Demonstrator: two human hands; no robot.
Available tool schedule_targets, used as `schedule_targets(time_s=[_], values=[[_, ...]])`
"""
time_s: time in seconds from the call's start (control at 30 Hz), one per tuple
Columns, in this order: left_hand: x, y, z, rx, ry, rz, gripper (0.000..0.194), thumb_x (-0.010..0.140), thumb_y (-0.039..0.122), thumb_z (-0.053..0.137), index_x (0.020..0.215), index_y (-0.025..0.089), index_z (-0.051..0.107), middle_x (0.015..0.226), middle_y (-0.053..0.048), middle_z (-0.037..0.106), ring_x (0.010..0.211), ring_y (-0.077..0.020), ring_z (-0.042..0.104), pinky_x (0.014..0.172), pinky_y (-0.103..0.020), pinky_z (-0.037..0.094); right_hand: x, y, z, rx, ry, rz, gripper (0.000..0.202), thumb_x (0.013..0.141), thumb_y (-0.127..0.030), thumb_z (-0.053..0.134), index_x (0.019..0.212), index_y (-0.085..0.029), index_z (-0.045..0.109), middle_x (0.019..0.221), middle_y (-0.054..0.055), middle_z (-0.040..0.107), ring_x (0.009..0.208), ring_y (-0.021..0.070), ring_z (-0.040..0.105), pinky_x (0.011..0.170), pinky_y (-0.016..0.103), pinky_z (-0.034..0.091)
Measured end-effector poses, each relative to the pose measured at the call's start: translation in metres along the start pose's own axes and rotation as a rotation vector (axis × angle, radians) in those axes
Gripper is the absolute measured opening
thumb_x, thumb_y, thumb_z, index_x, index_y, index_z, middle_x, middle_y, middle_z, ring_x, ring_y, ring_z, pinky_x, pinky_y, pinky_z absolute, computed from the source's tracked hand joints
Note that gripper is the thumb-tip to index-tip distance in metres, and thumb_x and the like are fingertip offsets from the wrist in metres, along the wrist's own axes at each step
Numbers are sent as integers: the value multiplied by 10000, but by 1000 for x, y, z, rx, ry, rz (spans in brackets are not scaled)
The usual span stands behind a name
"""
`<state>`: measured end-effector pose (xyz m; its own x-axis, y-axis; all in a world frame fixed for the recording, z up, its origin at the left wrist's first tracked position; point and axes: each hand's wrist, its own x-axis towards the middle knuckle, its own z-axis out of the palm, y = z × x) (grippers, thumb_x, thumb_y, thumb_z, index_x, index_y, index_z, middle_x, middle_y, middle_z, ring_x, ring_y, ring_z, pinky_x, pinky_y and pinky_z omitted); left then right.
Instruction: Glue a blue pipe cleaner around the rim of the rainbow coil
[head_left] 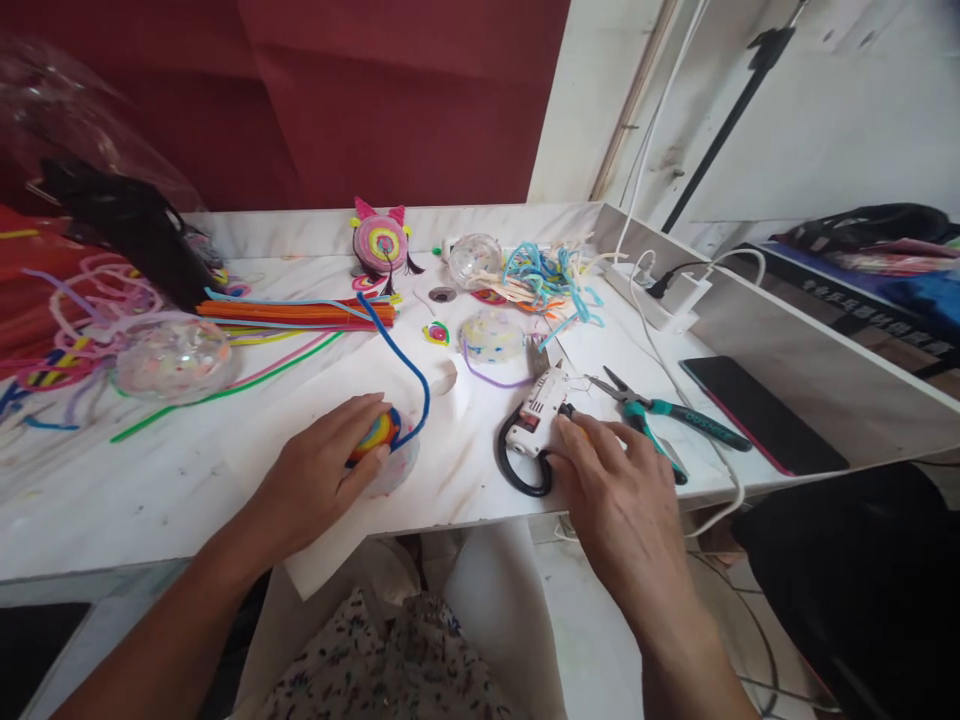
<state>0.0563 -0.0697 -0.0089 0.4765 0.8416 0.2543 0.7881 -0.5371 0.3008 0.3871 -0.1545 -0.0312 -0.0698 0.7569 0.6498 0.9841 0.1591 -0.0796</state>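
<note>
My left hand [322, 465] is closed around a rainbow-striped coil of pipe cleaner [373, 438], partly hidden by my fingers. From the coil a blue pipe cleaner [418, 375] curves up and away. Under that hand, a clear dome with coloured specks [397, 472] shows in part. My right hand [619, 480] has its fingers curled at the grip of a white hot glue gun [541, 408], which lies on the table with its nozzle pointing away. A black loop handle [510, 465] shows beside and beneath the gun.
Teal-handled pliers [697, 422] and a black phone [765, 415] lie right of my right hand. A white cable [675, 380] runs from a power strip [679, 300]. Orange pipe cleaners [292, 314], a pink round figure [381, 240] and clear specked domes [176, 357] are farther back.
</note>
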Motion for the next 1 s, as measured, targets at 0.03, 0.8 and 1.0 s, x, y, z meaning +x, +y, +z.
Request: schedule_targets(time_s=[0.03, 0.8, 1.0], values=[[0, 0, 0, -1, -3, 4, 762, 1144, 750, 312, 1559, 214, 659, 1659, -114, 689, 1533, -350, 658, 1308, -516, 540, 1, -8, -6, 79, 53, 13, 269, 1149, -181, 566, 1344, -148, 748, 1273, 205, 826, 1121, 383, 710, 935, 542, 590], [2, -11, -14, -86, -116, 52, 730, 1135, 729, 360, 1613, 249, 632, 1712, -97, 640, 1570, -358, 620, 1338, -562, 503, 86, -97, 59, 1365, -513, 664, 176, 908, -371, 743, 809, -238, 685, 604, -81, 554, 557, 134, 499, 583, 267, 392], [2, -12, -18, -89, -141, 60, 688, 1145, 702, 380, 1621, 274, 629, 1714, -90, 639, 1568, -361, 618, 1335, -585, 506, 93, -97, 64, 1364, -541, 670, 175, 900, -323, 755, 775, -235, 670, 574, -77, 590, 545, 127, 464, 585, 272, 373]])
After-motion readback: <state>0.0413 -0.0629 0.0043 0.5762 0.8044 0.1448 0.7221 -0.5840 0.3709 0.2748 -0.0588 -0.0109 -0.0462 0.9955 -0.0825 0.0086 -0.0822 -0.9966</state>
